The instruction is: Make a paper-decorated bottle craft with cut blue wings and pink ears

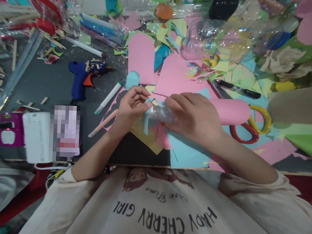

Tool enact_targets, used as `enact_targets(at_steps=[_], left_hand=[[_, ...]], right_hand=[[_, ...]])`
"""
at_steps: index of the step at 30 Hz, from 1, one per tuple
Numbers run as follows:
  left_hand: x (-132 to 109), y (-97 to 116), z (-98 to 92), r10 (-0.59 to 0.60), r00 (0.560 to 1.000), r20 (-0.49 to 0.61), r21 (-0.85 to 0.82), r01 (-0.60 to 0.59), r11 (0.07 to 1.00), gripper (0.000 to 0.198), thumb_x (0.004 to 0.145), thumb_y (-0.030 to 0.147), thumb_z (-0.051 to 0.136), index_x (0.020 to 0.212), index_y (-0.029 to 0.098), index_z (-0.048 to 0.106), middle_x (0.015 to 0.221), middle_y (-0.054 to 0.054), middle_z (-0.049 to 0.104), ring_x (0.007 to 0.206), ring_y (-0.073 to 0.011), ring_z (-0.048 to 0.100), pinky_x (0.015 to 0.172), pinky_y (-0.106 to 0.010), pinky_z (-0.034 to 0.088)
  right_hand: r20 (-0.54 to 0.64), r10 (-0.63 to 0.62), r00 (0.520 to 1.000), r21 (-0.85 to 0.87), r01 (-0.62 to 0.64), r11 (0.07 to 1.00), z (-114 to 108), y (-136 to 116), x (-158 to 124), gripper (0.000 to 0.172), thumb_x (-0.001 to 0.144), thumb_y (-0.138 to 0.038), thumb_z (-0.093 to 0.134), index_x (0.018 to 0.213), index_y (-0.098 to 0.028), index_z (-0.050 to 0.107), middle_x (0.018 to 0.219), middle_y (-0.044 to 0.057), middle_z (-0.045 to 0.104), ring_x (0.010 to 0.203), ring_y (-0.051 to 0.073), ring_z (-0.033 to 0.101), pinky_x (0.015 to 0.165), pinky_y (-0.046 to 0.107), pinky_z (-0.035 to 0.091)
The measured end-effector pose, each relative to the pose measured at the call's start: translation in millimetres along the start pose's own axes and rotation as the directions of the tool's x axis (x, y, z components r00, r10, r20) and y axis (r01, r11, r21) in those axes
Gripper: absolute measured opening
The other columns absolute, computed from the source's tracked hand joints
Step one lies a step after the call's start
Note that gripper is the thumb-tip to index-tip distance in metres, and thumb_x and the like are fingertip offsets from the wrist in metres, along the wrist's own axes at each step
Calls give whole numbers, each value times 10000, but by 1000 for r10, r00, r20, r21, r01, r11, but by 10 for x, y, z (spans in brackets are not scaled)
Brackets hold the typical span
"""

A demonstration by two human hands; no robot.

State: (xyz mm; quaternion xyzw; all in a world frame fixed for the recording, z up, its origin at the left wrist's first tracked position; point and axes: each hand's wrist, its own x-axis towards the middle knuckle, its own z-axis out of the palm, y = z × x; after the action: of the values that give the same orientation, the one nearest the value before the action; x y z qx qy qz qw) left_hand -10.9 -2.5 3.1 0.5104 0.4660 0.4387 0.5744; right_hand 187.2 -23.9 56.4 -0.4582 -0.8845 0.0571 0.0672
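My right hand [194, 115] is closed round a small clear plastic bottle [160, 113] lying on its side, with its narrower end towards the left. My left hand [133, 104] is at that end, fingers curled and thumb pressed on a light blue paper strip [146, 123], which hangs down beside the bottle. Small yellowish and blue bits show by the left fingertips, too small to name. Just beyond the hands are pink round-topped paper pieces [141, 57]. Another rolled or curved pink piece [233, 111] lies beyond the right wrist.
Scissors [244, 133] and a black marker [237, 88] lie right, among paper scraps. To the left are a blue glue gun [81, 77], a white marker [107, 98], a phone [66, 132] and a white power bank [38, 137]. Clear plastic bottles [252, 35] crowd the back.
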Motion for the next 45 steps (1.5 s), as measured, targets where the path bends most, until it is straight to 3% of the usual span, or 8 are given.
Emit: enact_targets(at_steps=[7,13,19,22,28,32,37,45], left_hand=[[14,-51,29,46,999,-7,76,-45,996,334,792,536,683,931,236,635,906,-28,682,822,-147,666,729,-254,544],[-6,-38,9,238,971,-30,310,-217,926,328,908,505,553,950,239,742,1007,-43,707,992,-184,665,906,-318,531],[-42,-57,13,350,937,-9,426,-313,849,294,930,429,540,1055,265,748,910,-31,706,836,-156,655,800,-289,530],[-37,-77,16,342,940,20,464,-312,829,297,923,392,543,1118,269,730,959,-26,726,879,-160,663,834,-286,533],[-29,-107,-15,425,904,39,459,-395,796,282,942,353,535,1124,261,730,1093,-36,732,1023,-171,684,931,-310,541],[-26,-120,-39,469,876,113,438,-468,768,338,941,416,547,1201,256,690,1183,-55,721,1112,-203,670,979,-357,542],[-6,-175,-74,532,841,98,495,-505,707,377,914,489,577,1196,268,695,1095,-43,742,979,-176,695,878,-308,569],[-43,-109,-60,585,801,125,591,-534,605,310,970,393,506,1121,234,726,1095,-40,760,1023,-184,711,913,-330,573]], right_hand=[[-39,24,999,-103,-27,994,-84,119,7,422,938,-501,476,1162,-155,567,1017,128,698,878,284,594,731,369,400],[-40,89,995,-97,-92,991,-92,153,-1,528,936,-601,413,1146,-137,552,989,150,685,844,290,591,684,359,371],[-22,124,992,-75,-126,989,-90,133,-5,462,922,-560,457,1107,-151,569,925,133,691,807,279,596,644,334,340],[-39,129,991,-84,-132,988,-95,129,-4,454,923,-559,449,1081,-154,578,889,122,697,786,272,602,627,325,334],[-31,155,987,-43,-156,987,-80,131,0,509,924,-599,425,1099,-147,580,887,124,704,788,271,620,613,321,346],[43,205,978,31,-206,978,-141,140,-5,585,908,-634,416,1179,-137,563,936,136,712,792,280,635,613,321,360],[137,220,966,91,-234,968,-250,130,-20,607,883,-643,465,1223,-146,542,916,130,729,728,262,650,536,288,311],[207,245,947,52,-261,964,-310,47,4,546,868,-529,558,1269,-159,529,987,135,741,753,262,673,531,282,308]])
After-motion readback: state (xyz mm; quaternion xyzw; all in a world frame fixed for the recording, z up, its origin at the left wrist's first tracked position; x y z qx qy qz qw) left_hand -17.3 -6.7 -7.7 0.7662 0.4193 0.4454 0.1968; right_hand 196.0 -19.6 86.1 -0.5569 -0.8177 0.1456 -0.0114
